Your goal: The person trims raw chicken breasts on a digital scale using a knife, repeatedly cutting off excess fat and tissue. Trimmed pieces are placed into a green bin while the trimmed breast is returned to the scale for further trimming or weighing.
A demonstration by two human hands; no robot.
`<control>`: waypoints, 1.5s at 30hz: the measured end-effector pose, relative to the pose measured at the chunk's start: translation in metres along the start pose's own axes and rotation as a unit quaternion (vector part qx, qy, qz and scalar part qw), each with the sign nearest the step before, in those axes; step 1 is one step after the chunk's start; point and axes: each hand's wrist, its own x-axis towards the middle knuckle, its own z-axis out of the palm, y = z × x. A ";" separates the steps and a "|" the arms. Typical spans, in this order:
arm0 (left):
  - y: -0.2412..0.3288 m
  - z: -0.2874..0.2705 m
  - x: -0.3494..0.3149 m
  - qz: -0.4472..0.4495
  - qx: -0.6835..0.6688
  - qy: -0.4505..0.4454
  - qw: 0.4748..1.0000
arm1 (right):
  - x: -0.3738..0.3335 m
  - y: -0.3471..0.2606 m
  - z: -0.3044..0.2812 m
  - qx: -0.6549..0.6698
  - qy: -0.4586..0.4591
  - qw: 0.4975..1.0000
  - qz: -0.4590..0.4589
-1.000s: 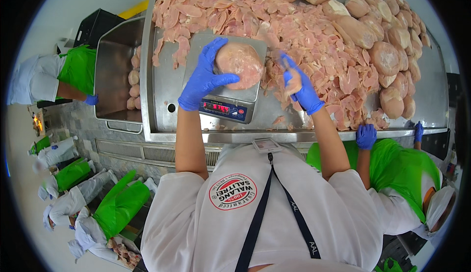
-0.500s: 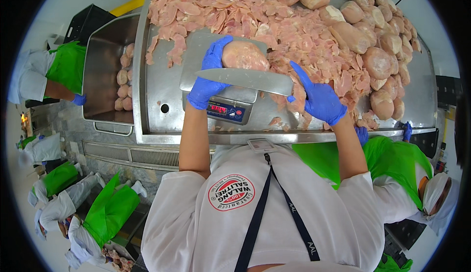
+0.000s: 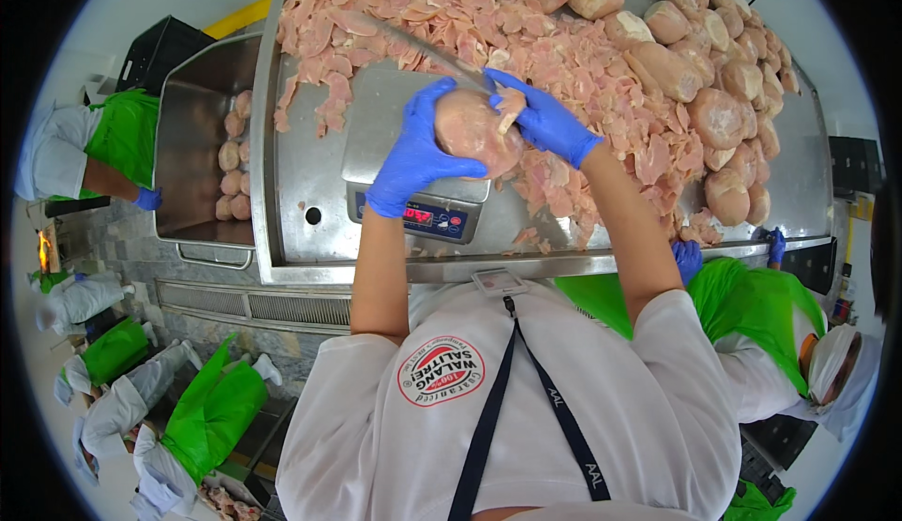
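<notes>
My left hand, in a blue glove, is wrapped round a smooth, rounded chunk of pink meat above the scale's steel platform. Against the meat's right side is my right hand, gloved in blue and closed round a long knife. The knife blade points up and to the left, beyond the meat; its handle is hidden in the hand. A pale pink trimming lies between the right fingers and the chunk. The scale's lit display panel faces me.
Thin meat slices spread over the steel table, with larger meat chunks heaped at right. A steel bin holding round pieces stands left. A co-worker in a green apron is close on my right; others work at left.
The knife has swung from lying across in front of the meat to pointing away at upper left. My right hand has come left to the chunk, and my left hand has turned round it.
</notes>
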 end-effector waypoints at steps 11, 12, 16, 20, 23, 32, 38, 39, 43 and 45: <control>0.026 0.008 -0.021 -0.125 -0.033 0.121 0.984 | -0.082 0.061 -0.010 0.823 -0.086 0.559 0.061; 0.029 0.014 -0.016 -0.098 0.059 0.112 0.987 | -0.085 0.055 -0.010 0.834 -0.075 0.543 0.062; 0.025 -0.024 0.006 -0.079 0.004 -0.063 0.995 | -0.083 0.039 -0.014 0.844 -0.103 0.518 0.092; 0.034 -0.050 0.007 -0.080 -0.022 0.007 0.997 | -0.089 0.021 -0.011 0.469 0.031 0.871 0.140; 0.026 -0.032 0.003 -0.135 -0.097 0.035 0.986 | -0.090 0.010 0.000 0.087 0.100 0.990 0.042; 0.009 -0.026 0.020 -0.071 -0.043 -0.066 0.994 | -0.050 -0.007 -0.007 -0.254 -0.023 0.967 0.000; 0.020 -0.006 0.024 -0.117 -0.085 -0.052 0.988 | -0.020 0.017 0.006 -0.166 0.024 0.984 -0.064; 0.025 -0.008 0.022 -0.115 -0.076 -0.010 0.990 | -0.026 0.015 0.009 -0.161 0.035 0.986 -0.033; 0.052 0.006 0.006 -0.073 0.090 0.038 0.993 | -0.034 0.023 0.040 -0.033 0.150 0.988 0.019; 0.035 0.024 -0.006 -0.093 0.097 0.059 0.989 | -0.036 0.026 0.052 -0.028 0.214 0.976 -0.027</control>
